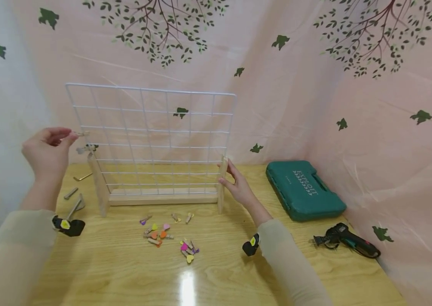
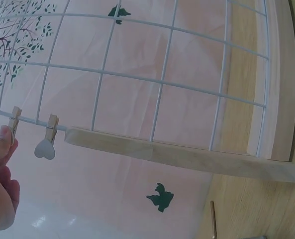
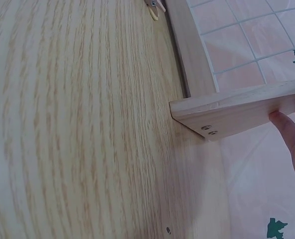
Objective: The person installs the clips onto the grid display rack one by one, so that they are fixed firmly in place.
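A white wire grid (image 1: pixel 151 89) stands upright in a wooden base between two wooden side posts. My left hand (image 1: pixel 47 148) is at the grid's left edge, pinching a small wooden clothespin (image 2: pixel 15 119) between thumb and finger; the clothespin's jaws are at the edge wire. Beside it, closer to the left post (image 2: pixel 137 149), another clothespin (image 2: pixel 51 124) with a pale heart is clipped to the same wire. On the opposite side my right hand (image 1: pixel 240 187) grips the right wooden post (image 1: pixel 221 193), thumb in front; its other fingers are partly hidden behind the post.
Several small clothespins with coloured hearts (image 1: pixel 190 258) lie on the table (image 1: pixel 124 276) in front of the grid. A hex key (image 1: pixel 83 177) and a bolt (image 1: pixel 71 194) lie at left. On the right are a green case (image 1: pixel 303 191) and a black handheld tool (image 1: pixel 353 244).
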